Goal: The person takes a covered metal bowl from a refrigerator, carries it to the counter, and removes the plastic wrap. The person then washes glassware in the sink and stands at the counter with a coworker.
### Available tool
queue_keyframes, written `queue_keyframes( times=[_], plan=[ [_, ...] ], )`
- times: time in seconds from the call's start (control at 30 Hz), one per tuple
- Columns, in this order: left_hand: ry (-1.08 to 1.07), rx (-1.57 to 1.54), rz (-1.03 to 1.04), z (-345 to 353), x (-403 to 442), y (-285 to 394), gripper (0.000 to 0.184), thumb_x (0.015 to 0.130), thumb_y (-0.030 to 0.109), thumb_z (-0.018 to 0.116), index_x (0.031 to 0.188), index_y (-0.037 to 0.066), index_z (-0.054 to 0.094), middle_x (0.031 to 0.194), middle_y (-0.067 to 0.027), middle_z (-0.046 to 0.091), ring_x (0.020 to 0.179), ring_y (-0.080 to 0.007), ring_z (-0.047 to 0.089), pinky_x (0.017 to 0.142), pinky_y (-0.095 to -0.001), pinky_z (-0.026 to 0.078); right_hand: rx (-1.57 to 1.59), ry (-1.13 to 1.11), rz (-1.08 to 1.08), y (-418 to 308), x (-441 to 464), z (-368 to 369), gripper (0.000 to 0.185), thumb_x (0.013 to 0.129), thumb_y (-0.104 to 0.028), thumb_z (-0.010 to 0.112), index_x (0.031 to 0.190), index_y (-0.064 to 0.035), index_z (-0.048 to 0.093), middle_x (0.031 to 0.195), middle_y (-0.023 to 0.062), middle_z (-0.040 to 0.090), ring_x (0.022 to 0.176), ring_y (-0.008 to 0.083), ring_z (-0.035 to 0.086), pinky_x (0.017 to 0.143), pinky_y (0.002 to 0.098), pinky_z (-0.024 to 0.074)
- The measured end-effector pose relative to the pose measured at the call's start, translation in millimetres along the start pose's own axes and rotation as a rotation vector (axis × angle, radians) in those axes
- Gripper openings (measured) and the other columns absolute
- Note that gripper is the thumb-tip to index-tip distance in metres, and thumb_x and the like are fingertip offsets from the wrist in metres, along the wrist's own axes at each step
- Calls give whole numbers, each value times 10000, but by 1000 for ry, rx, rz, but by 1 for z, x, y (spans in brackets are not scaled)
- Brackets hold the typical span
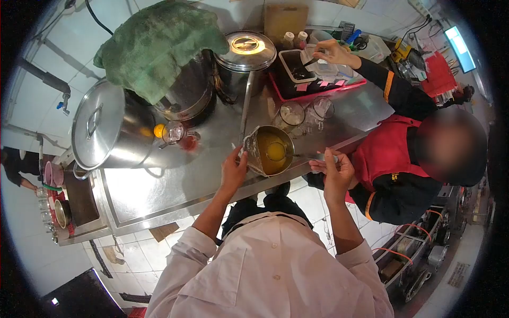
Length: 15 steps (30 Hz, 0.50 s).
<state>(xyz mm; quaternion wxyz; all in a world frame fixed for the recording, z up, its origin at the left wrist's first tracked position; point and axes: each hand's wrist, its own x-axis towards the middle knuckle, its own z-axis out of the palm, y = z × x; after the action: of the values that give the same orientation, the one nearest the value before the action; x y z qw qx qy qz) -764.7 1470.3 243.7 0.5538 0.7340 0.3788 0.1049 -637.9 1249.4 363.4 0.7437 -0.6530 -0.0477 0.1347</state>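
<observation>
Closest of all came a white shirt [273, 265], filling six o'clock, with both sleeves reaching up towards the metal surface [143, 196]. And there, right at the heart of the action, was the metal bowl [289, 139], at the near edge, with yellow liquid [270, 165] inside! Left grip [234, 168] had its fingers clenched on the bowl's rim at the nine o'clock side, close to a clear film along that rim. Over on the three o'clock side, right grip [335, 168] was closed around the ladle [275, 151] by its handle, the round end sitting down in the liquid.

Out from the bowl, at one o'clock, stood two glasses [291, 113] side by side, and farther that way plastic tubs [297, 68] crowded a red-edged tray [350, 86]. What company at three o'clock: a co-worker in a red apron [379, 146], one hand [338, 54] raised over the tubs with a dark-ended utensil in it!

Round to between eleven and twelve, a lidded pot [245, 50] gleamed; at ten to eleven, a green cloth [159, 47] draped over a dark pot [188, 93]. Nearer ten, a glass mug [173, 132] stood beside a red patch [189, 142], and beyond it, a big lidded pot [94, 124] held its ground.
</observation>
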Motion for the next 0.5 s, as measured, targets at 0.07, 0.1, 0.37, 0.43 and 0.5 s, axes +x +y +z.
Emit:
queue_keyframes(
  times=[0.07,0.1,0.37,0.43,0.5],
  plan=[
    [-14,-44,10,1,3,-5,395,959,278,593,1288,58,596,766,-110,662,622,-159,659,593,-315,537,-10,13,11,-3,0,-2,193,970,-121,577,1050,25,479,879,158,638,701,261,710,592,290,607],
    [-15,-45,11,1,2,-3,395,959,278,593,1288,58,596,766,-110,662,622,-159,659,593,-315,537,-19,26,22,-6,0,-1,201,969,-123,579,1061,26,480,881,159,638,690,260,708,592,295,608],
    [21,37,64,0,4,4,391,958,263,594,1283,44,596,755,-110,665,608,-160,662,570,-309,537,1,73,-114,-59,12,8,248,952,-130,613,774,-59,456,699,157,644,630,249,702,536,311,590],
    [21,2,77,3,6,-7,392,959,264,593,1284,46,596,752,-112,660,607,-163,660,565,-308,534,62,64,-133,-72,21,8,275,947,-129,622,742,-71,447,684,162,644,628,247,701,530,312,587],
    [21,-32,89,6,6,-13,393,959,265,593,1285,47,597,750,-113,656,605,-166,659,559,-306,532,-21,121,-185,-86,30,11,279,941,-127,632,738,-71,448,680,145,636,612,240,695,526,312,583]
  ],
)
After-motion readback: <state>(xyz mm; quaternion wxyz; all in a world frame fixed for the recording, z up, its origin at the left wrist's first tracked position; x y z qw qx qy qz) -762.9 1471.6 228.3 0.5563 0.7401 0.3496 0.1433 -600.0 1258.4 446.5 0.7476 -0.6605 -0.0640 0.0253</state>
